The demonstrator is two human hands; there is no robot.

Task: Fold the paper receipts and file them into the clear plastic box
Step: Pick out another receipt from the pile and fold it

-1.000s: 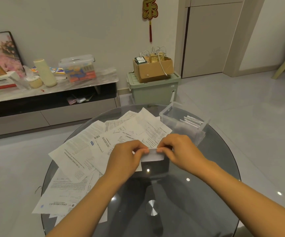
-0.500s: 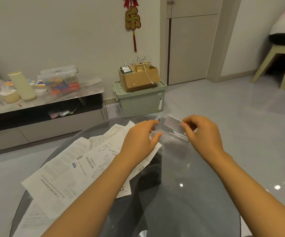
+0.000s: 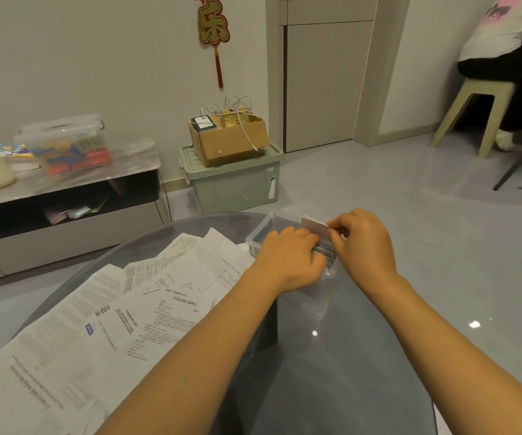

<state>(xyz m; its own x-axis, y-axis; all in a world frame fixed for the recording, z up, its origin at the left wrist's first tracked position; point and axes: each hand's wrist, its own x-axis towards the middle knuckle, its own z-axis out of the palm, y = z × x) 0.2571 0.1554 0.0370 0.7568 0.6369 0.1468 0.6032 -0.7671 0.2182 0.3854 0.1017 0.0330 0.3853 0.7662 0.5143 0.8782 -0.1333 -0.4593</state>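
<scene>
Pinching a small folded white paper receipt (image 3: 314,226) at its right end, the right hand (image 3: 363,243) held it tilted just above the clear plastic box (image 3: 261,235) on the far side of the round dark glass table (image 3: 363,356). Left hand (image 3: 287,259) sat over the box with fingers curled down onto the folded slips inside, though whether it actually gripped any was hard to tell. Loose unfolded printed sheets (image 3: 112,324) sprawled just left of the box.
</scene>
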